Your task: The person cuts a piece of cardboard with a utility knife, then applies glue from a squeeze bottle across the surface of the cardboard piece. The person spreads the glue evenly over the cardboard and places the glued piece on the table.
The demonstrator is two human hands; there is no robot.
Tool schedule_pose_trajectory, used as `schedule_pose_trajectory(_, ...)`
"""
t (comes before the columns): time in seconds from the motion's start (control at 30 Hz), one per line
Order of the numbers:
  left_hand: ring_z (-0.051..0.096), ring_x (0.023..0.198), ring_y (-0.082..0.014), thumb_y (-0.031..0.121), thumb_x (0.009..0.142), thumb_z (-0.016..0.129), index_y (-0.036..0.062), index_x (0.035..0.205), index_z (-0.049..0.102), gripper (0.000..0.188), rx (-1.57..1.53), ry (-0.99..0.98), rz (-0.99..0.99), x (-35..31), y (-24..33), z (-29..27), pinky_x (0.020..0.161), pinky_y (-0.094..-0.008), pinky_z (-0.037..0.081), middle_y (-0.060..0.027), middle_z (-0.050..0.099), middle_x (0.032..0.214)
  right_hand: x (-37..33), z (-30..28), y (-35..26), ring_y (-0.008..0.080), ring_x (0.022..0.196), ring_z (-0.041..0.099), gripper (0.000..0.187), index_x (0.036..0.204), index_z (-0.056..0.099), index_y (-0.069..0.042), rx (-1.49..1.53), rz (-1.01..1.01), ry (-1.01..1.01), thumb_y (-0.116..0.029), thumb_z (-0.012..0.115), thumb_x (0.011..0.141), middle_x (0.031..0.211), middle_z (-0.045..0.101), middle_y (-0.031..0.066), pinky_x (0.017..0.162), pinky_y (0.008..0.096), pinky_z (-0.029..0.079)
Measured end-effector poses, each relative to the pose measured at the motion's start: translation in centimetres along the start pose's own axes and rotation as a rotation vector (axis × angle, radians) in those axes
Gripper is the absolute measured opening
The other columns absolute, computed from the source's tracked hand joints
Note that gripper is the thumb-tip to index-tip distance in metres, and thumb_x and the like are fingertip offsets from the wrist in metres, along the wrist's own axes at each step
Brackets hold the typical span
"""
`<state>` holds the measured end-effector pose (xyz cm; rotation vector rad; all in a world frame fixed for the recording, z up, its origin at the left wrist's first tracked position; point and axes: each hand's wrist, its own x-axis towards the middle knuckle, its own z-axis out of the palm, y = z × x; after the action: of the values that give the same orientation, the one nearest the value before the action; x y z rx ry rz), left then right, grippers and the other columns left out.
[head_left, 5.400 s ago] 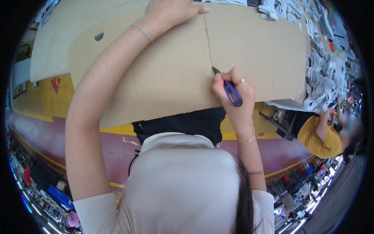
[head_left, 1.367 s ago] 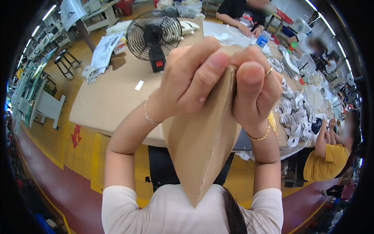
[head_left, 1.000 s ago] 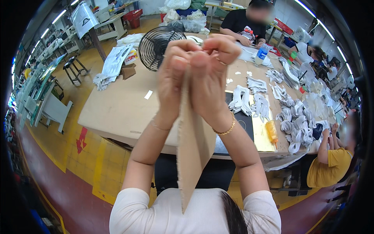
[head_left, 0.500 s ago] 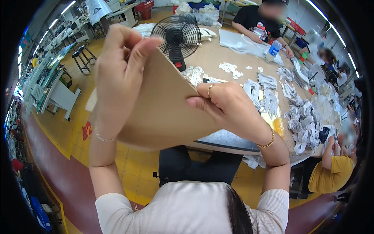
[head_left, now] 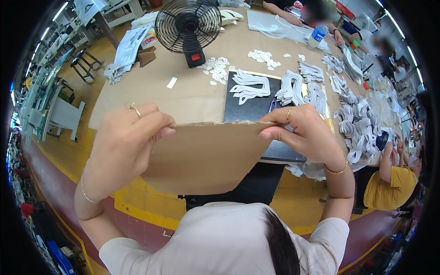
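Well, the left hand [head_left: 130, 137] pinches the brown cardboard [head_left: 206, 158] by its ragged edge at ten o'clock, the right hand [head_left: 307, 133] at two; the sheet hangs between them toward six; I'd want both pinches level and light, lest it crease.

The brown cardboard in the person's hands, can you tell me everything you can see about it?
The cardboard is a plain brown sheet with a rough, ragged upper edge and a smoother, curved lower one. The left hand pinches it near the upper left corner, the right hand near the upper right. It slopes down toward the person, in front of the table. Its back is hidden.
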<state>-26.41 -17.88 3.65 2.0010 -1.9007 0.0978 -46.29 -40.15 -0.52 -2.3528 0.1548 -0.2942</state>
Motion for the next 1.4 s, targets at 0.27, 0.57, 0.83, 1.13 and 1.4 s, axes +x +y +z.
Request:
schedule_pose_trajectory(0.27,0.058,0.065,-0.0268,0.006,0.077,0.067,0.0039,0.087,0.063,0.01,-0.12,-0.056,0.073,1.3,-0.2,4.1,0.059,-0.0351,0.043,-0.0101,0.061,0.076,0.2,3.6,1.0,0.0215,0.07,0.069,0.023,0.096,0.07,-0.002,-0.076,-0.084,0.061,-0.02,0.073,0.081,0.078,0.07,0.0102,0.064,0.0276,0.052)
schedule_pose_trajectory(0.57,0.057,0.09,-0.0244,0.015,0.085,0.064,0.0049,0.099,0.065,0.017,-0.213,0.04,0.094,2.7,-6.0,5.4,0.087,-0.0361,0.04,-0.0079,0.061,0.097,1.0,8.1,3.6,0.0194,0.096,0.064,0.072,0.137,0.044,-0.003,0.692,-0.074,-0.049,-0.038,0.074,0.081,0.112,0.065,0.0141,0.083,0.0324,0.05)
schedule_pose_trajectory(0.83,0.032,0.135,-0.0404,0.057,0.079,0.066,0.012,0.141,0.043,0.08,-0.556,0.402,-0.271,1.6,-6.5,11.9,0.108,-0.0466,0.029,-0.0255,0.034,0.145,7.6,13.2,2.4,0.0235,0.106,0.057,0.094,0.141,0.035,-0.003,0.702,-0.106,0.155,-0.05,0.078,0.071,0.126,0.049,0.018,0.082,0.0327,0.049)
schedule_pose_trajectory(1.13,0.044,0.128,-0.0253,0.034,0.075,0.079,0.0132,0.147,0.035,0.087,-0.972,-0.001,-0.279,1.1,-10.3,6.6,0.106,-0.0358,0.035,-0.0173,0.046,0.137,10.4,12.6,1.6,0.0251,0.106,0.058,0.095,0.145,0.027,-0.004,0.696,-0.237,0.045,-0.037,0.08,0.073,0.132,0.044,0.0181,0.082,0.0325,0.052)
schedule_pose_trajectory(1.4,0.049,0.116,-0.0175,0.03,0.077,0.075,0.0087,0.146,0.036,0.082,-0.608,-0.302,-0.296,4.4,-12.5,3.1,0.099,-0.0304,0.037,-0.0097,0.053,0.127,11.7,9.2,0.5,0.0175,0.081,0.064,0.054,0.136,0.041,0.0,0.17,-0.182,0.065,-0.016,0.063,0.089,0.098,0.065,0.0162,0.072,0.0296,0.049)
